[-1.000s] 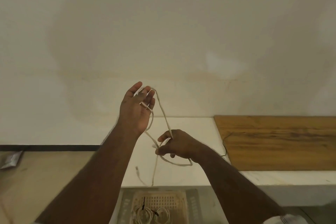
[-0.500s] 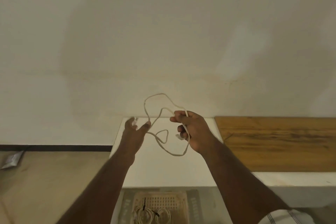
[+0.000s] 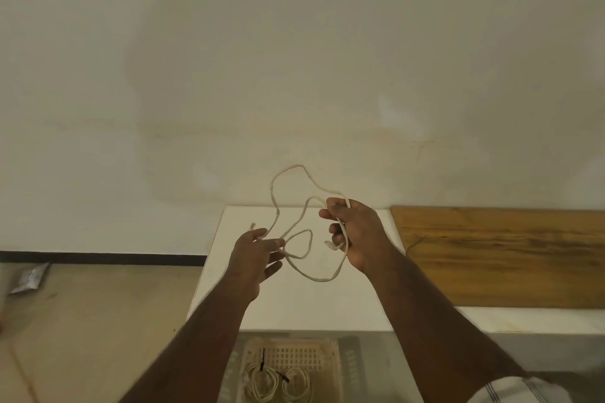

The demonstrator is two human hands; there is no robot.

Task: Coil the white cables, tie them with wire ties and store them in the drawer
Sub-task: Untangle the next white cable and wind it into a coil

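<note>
White cable (image 3: 296,206) in loose loops above white worktop (image 3: 294,304). Right hand (image 3: 355,234) grips cable. Left hand (image 3: 253,255) spread, fingers touching cable. Below worktop, drawer basket (image 3: 334,370) holds two tied coils (image 3: 276,386).

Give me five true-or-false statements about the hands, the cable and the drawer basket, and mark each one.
1. The right hand grips the white cable. True.
2. The left hand is a closed fist. False: its fingers are spread and touch the cable.
3. The held cable is tied with a black wire tie. False: it hangs in loose, untied loops.
4. Two coiled cables with black ties lie in the basket below. True.
5. The wooden board lies on the floor. False: it rests on the white counter.
</note>
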